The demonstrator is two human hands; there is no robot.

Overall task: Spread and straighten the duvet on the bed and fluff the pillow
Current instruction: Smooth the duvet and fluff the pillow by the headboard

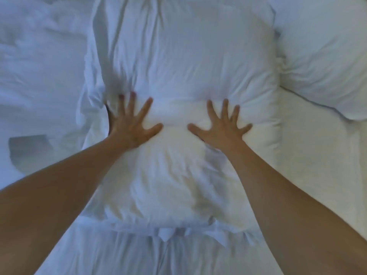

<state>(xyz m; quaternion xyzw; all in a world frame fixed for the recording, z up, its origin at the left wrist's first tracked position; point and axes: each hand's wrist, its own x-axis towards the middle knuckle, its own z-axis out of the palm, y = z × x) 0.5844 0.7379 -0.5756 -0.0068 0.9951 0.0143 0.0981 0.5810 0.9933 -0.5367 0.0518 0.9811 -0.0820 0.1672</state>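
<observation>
A large white pillow (184, 62) lies lengthwise in the middle of the bed, creased and dented across its middle. My left hand (132, 124) presses flat on the pillow's left side with fingers spread. My right hand (222, 128) presses flat on its right side, fingers also spread. Both palms sink into the soft filling. The white duvet (39, 62) lies crumpled at the left and continues under the pillow's near end (139, 255).
A second white pillow (325, 52) sits at the upper right, beside the one under my hands. The bare white bed sheet (309, 147) shows at the right. A grey patch (27, 151) shows at the left among the duvet folds.
</observation>
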